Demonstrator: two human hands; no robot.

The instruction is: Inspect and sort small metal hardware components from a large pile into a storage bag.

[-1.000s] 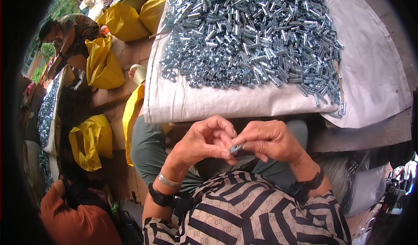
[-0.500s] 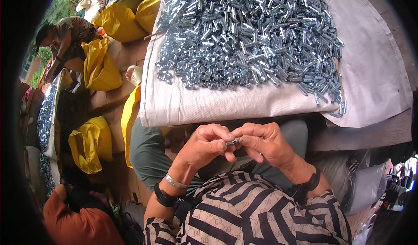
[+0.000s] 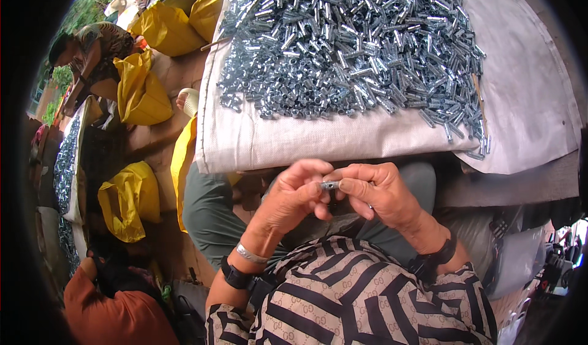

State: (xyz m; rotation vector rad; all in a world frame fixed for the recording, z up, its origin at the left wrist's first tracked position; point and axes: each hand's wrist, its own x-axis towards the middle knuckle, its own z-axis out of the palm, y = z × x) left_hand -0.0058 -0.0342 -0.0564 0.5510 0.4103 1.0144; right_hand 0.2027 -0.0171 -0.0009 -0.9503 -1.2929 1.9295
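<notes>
Over my lap, just off the table's near edge, both hands meet on one small metal sleeve, a silvery tube with a dark hole in its side. My left hand pinches its left end between thumb and fingers. At the other end, my right hand has thumb and forefinger closed on it. Whether a second small part sits inside the right fingers is hidden. Beyond the hands lies a heap of shiny metal sleeves, with short metal rings gathered at its near left.
The heap rests on a white woven sheet over the table. Yellow sacks stand on the floor to the left. A person sits at the far left; another in an orange-brown top is at lower left. A wooden ledge runs along the right.
My hands have risen slightly, and the left forefinger has lifted away from the sleeve. The sleeve now lies more level, with its hole in sight.
</notes>
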